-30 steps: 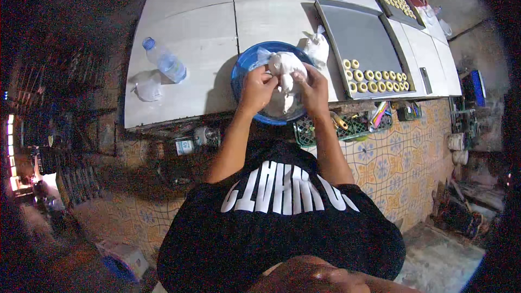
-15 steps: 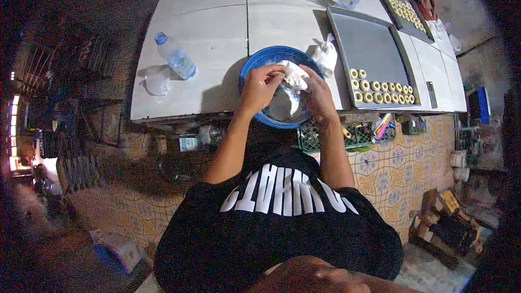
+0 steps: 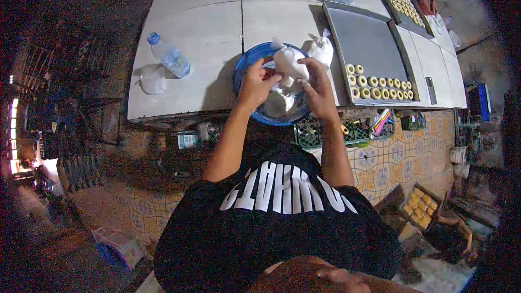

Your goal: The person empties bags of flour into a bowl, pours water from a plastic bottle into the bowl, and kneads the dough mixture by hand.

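Observation:
Above a blue basin (image 3: 239, 81) I hold a white-filled plastic bag (image 3: 291, 63), its loose clear top pointing away from me. My left hand (image 3: 258, 86) pinches the bag's left side, thumb and fingers drawn together at clear plastic. Curled around its right side is my right hand (image 3: 320, 88), fingers on top and thumb below. Some white stuff (image 3: 285, 99) lies in the basin beneath my hands. Just right of the basin stands a second white-filled plastic bag (image 3: 321, 50), tied at the top.
Right of the basin lies a grey baking tray (image 3: 363, 35) with rows of ring-shaped dough pieces (image 3: 383, 88). A farther tray (image 3: 404, 8) holds more. At left are a clear bottle (image 3: 171, 58) and a small white bag (image 3: 152, 80). At lower right a person carries a tray of buns (image 3: 419, 206).
The white-filled bag has come upright and looks fuller between my hands, which have shifted around it. At lower right, the other person's tray of buns has swung into clearer view.

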`<action>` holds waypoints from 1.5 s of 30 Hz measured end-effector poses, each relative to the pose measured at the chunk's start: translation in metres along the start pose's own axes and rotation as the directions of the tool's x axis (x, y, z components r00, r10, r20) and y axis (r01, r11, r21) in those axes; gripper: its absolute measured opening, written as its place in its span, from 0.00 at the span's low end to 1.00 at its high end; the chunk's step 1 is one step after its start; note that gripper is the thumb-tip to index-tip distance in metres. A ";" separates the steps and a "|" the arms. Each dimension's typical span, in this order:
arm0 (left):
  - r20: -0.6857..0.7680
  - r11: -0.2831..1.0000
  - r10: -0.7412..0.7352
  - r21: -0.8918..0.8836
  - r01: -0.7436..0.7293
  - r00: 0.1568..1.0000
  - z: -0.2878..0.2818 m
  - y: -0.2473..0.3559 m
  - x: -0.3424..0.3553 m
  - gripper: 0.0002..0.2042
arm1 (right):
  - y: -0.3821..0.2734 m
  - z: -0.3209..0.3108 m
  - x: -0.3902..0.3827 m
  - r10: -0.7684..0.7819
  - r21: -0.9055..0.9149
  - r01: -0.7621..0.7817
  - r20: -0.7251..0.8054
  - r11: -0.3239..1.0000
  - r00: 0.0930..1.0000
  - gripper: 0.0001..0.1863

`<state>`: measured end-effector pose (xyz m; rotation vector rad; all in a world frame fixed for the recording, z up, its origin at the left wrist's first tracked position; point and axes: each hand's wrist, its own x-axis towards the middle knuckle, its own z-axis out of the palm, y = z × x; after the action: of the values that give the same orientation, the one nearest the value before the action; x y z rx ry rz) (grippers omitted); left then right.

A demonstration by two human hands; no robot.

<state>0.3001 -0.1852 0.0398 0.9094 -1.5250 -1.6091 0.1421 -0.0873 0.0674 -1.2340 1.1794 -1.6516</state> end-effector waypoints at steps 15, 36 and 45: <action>-0.035 0.993 0.058 -0.101 -0.061 0.998 0.002 0.004 -0.004 0.24 | 0.022 -0.011 0.007 0.114 0.084 -0.100 -0.183 0.991 0.976 0.23; 0.212 0.819 0.423 0.327 -0.472 0.881 -0.009 0.041 -0.007 0.06 | 0.011 0.003 -0.004 0.571 0.546 -0.425 -0.125 0.722 0.811 0.21; 0.280 0.817 0.403 0.318 -0.481 0.871 0.001 0.031 0.011 0.07 | -0.007 -0.008 -0.006 0.484 0.331 -0.438 -0.069 0.836 0.872 0.22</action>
<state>0.2952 -0.1953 0.0710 0.5254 -2.0618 -1.1053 0.1359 -0.0778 0.0717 -0.5748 1.1458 -1.4967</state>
